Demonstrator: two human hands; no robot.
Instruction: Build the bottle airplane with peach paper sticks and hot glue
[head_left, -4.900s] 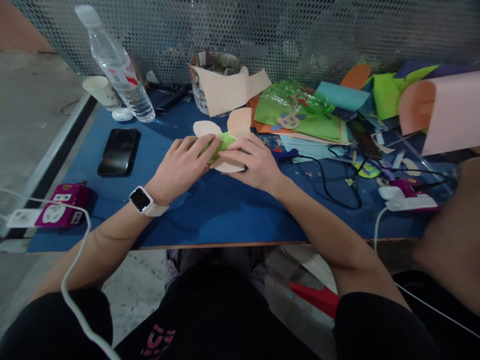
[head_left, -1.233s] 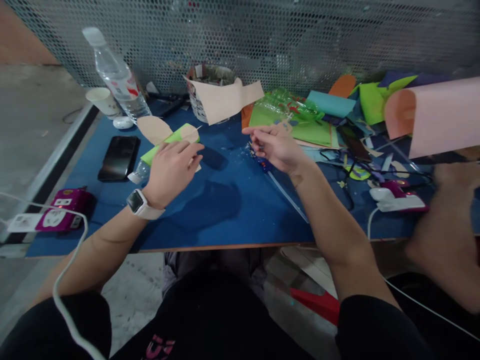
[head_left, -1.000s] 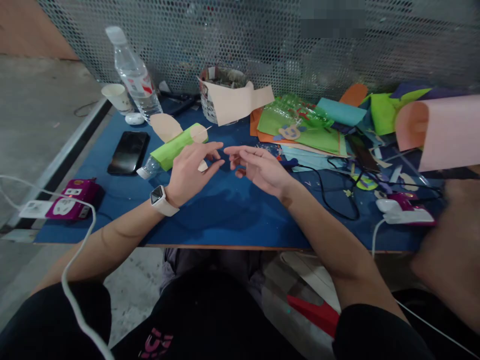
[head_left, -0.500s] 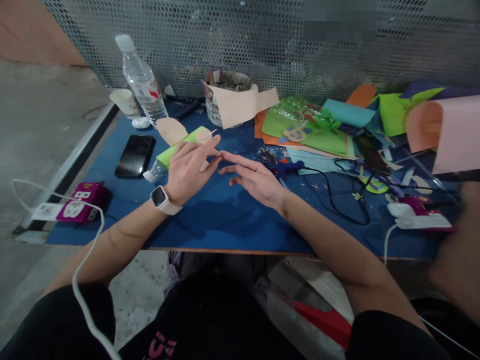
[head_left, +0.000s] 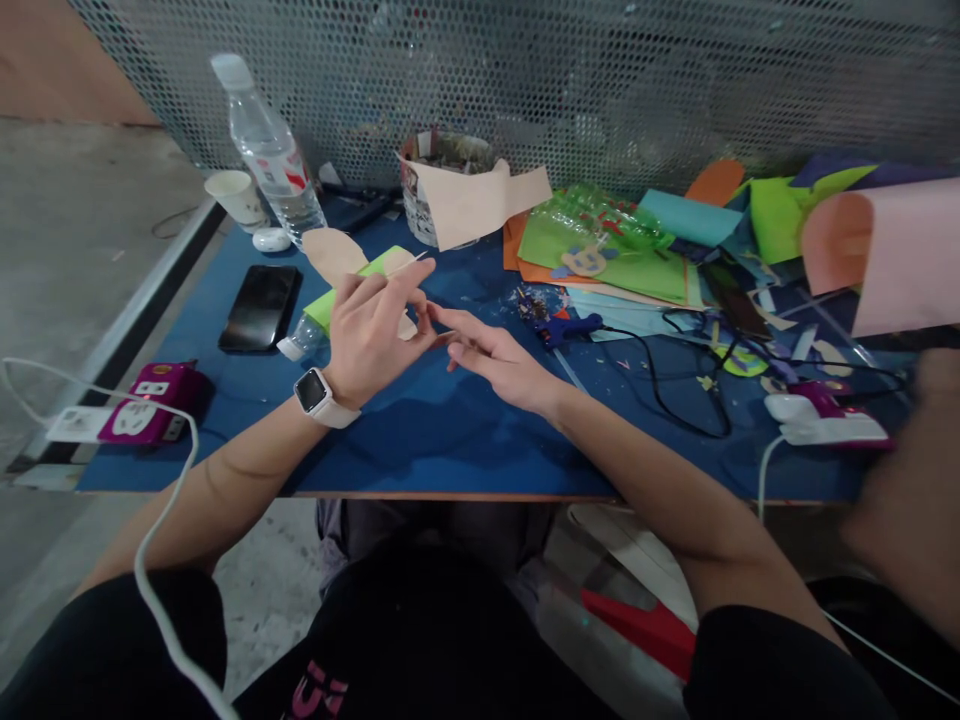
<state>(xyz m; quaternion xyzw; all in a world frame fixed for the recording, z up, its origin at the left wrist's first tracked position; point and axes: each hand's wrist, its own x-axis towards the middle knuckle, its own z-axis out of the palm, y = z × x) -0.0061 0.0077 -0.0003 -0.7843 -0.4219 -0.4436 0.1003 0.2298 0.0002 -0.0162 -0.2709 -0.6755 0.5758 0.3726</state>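
My left hand (head_left: 379, 322), with a white-banded watch (head_left: 315, 392) on the wrist, is above the table with thumb and a finger pinched together. Its fingertips meet those of my right hand (head_left: 504, 362), whose thumb and fingers are also drawn together. Anything between them is too small to make out. Partly hidden behind my left hand, a small clear plastic bottle (head_left: 306, 335) lies on its side. Green paper (head_left: 322, 306) wraps it, and beige rounded paper pieces (head_left: 330, 252) stick out from it. A thin pale strip (head_left: 417, 258) shows by my left fingers.
Left are a black phone (head_left: 259, 308), a water bottle (head_left: 271, 160), a paper cup (head_left: 236, 198) and a purple socket block (head_left: 154, 400). A blue glue gun (head_left: 566, 327), green bottle (head_left: 600, 215) and coloured paper (head_left: 536, 250) lie right. Another person's blurred arm (head_left: 919, 490) is far right.
The fingers of both hands have drawn closer together, and my right hand's spread fingers have curled in. The view has shifted slightly; the wrapped bottle keeps its place on the table.
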